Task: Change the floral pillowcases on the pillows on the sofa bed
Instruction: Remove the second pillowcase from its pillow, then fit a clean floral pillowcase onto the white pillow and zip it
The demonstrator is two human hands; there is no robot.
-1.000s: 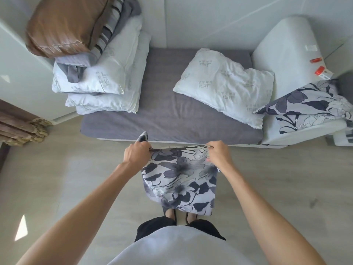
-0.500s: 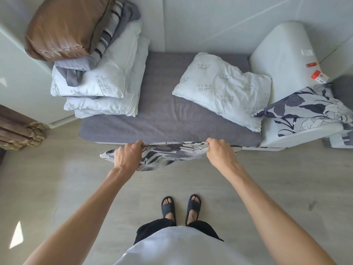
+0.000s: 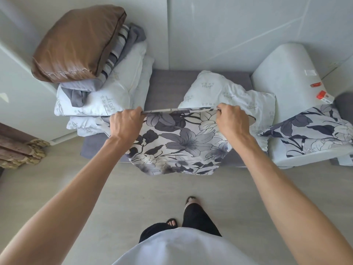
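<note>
Pillowcase (image 3: 183,142) white with grey and navy floral print; bare pillow (image 3: 225,92) white with faint grey lettering; sofa bed (image 3: 166,88) grey; top cushion (image 3: 76,43) brown

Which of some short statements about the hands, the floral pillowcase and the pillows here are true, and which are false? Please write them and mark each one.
1. Both the left hand and the right hand grip the top edge of the grey-and-white floral fabric pillowcase. True.
2. The shiny brown satin cushion lies on the floor. False: it sits on top of the stack of bedding at the left.
3. A bare white printed pillow lies on the grey sofa bed mattress. True.
4. The second floral pillowcase hangs on the wall. False: it is draped over the white padded sofa armrest at the right.
</note>
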